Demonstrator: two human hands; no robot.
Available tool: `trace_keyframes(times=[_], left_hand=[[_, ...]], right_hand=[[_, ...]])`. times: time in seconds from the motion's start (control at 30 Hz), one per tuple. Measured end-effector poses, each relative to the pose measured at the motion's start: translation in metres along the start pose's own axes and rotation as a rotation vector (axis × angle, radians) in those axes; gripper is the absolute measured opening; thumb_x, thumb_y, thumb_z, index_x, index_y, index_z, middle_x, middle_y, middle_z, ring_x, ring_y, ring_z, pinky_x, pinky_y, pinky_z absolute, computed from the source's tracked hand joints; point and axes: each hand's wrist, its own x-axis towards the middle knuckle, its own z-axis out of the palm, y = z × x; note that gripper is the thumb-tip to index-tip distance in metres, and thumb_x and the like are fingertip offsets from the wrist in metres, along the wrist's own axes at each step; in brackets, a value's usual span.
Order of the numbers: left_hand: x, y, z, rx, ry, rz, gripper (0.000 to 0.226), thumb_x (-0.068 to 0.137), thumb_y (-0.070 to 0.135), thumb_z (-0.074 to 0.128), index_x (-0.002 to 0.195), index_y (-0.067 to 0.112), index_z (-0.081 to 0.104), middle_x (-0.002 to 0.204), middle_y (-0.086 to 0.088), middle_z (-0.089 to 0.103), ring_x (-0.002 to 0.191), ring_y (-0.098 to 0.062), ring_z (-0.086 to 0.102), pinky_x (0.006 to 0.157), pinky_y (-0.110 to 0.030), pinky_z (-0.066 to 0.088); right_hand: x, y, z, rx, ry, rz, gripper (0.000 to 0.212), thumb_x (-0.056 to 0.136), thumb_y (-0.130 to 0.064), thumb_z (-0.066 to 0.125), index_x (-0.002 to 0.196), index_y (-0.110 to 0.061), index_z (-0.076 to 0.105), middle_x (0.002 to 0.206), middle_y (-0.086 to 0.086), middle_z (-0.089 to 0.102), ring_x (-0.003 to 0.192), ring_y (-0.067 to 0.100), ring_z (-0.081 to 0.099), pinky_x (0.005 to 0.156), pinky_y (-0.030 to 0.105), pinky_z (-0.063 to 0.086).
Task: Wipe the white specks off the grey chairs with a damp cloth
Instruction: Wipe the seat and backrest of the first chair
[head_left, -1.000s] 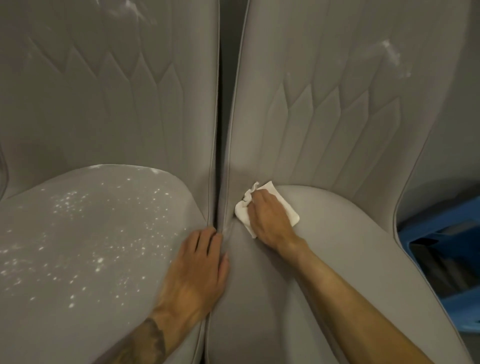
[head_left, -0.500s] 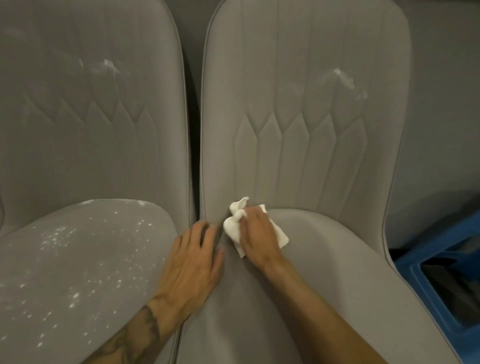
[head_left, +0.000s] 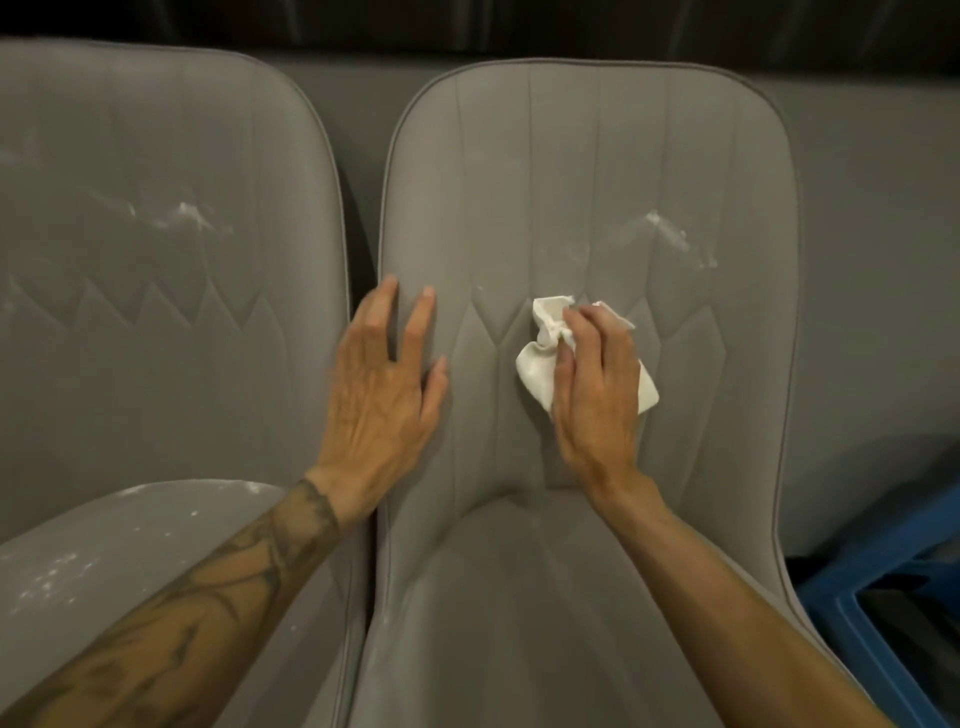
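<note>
Two grey chairs stand side by side. My right hand (head_left: 595, 379) presses a crumpled white cloth (head_left: 540, 358) against the middle of the right chair's backrest (head_left: 587, 171). A white smear (head_left: 670, 234) marks that backrest up and to the right of the cloth. My left hand (head_left: 384, 384) lies flat with spread fingers on the right chair's left edge. The left chair (head_left: 156, 338) has a white smear (head_left: 189, 214) on its backrest and white specks (head_left: 52, 577) scattered over its seat.
A blue plastic crate (head_left: 883, 623) sits on the floor at the lower right, beside the right chair. A grey wall runs behind both chairs, dark along the top.
Both hands rose from the seat crease to the right chair's backrest. My right hand carried the cloth up with it. The view tilted up, showing the tops of both backrests.
</note>
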Motion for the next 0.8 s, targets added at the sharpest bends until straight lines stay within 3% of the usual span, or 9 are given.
trace_keyframes(times=[0.1,0.2,0.3,0.4,0.53,0.7,0.8], left_hand=[[0.034,0.007,0.002,-0.001,0.052,-0.013,0.065,0.104,0.026,0.057,0.162,0.009,0.032,0.165,-0.026,0.024,0.151,-0.043,0.03,0.123,-0.052,0.031],[0.05,0.012,0.007,-0.007,0.112,-0.029,0.063,0.105,0.027,0.054,0.161,0.009,0.032,0.165,-0.026,0.025,0.151,-0.045,0.03,0.124,-0.053,0.029],[0.05,0.007,0.014,0.006,0.165,-0.002,0.062,0.105,0.026,0.053,0.161,0.009,0.033,0.165,-0.027,0.026,0.149,-0.046,0.032,0.123,-0.054,0.03],[0.052,0.002,0.021,-0.007,0.206,0.015,0.062,0.104,0.026,0.054,0.161,0.009,0.034,0.164,-0.027,0.026,0.149,-0.045,0.032,0.122,-0.055,0.032],[0.053,-0.002,0.027,-0.015,0.225,0.025,0.063,0.105,0.028,0.052,0.161,0.011,0.032,0.165,-0.026,0.024,0.149,-0.044,0.031,0.123,-0.053,0.031],[0.051,-0.003,0.028,-0.001,0.227,0.044,0.061,0.106,0.029,0.05,0.161,0.009,0.033,0.165,-0.027,0.024,0.148,-0.045,0.031,0.123,-0.053,0.03],[0.051,-0.003,0.028,-0.006,0.224,0.04,0.063,0.105,0.029,0.05,0.162,0.012,0.03,0.165,-0.026,0.023,0.148,-0.045,0.031,0.123,-0.053,0.031]], right_hand=[[0.01,0.023,0.005,-0.109,0.026,-0.091,0.038,0.107,-0.019,0.04,0.143,-0.008,0.046,0.145,0.01,0.044,0.14,0.027,0.039,0.115,0.035,0.033],[0.002,0.048,0.008,-0.174,-0.066,-0.188,0.043,0.108,-0.018,0.04,0.148,-0.001,0.04,0.151,0.016,0.04,0.145,0.029,0.034,0.117,0.043,0.032],[0.001,0.068,0.003,-0.226,-0.077,-0.158,0.046,0.106,-0.015,0.041,0.148,0.002,0.038,0.153,0.02,0.036,0.146,0.031,0.031,0.12,0.043,0.029],[0.051,0.086,-0.01,-0.315,0.047,-0.095,0.051,0.103,-0.01,0.048,0.149,0.004,0.034,0.155,0.023,0.033,0.146,0.032,0.029,0.121,0.042,0.027],[0.119,0.091,-0.023,-0.32,0.195,-0.045,0.049,0.108,-0.019,0.037,0.152,-0.002,0.029,0.158,0.016,0.032,0.148,0.028,0.028,0.122,0.04,0.025],[0.038,0.084,-0.012,-0.315,-0.084,-0.244,0.05,0.108,-0.02,0.033,0.152,0.002,0.028,0.161,0.018,0.025,0.152,0.028,0.02,0.123,0.043,0.023],[0.074,0.097,-0.018,-0.338,-0.022,-0.285,0.05,0.107,-0.017,0.04,0.152,0.001,0.03,0.159,0.021,0.027,0.149,0.031,0.026,0.121,0.043,0.028]])
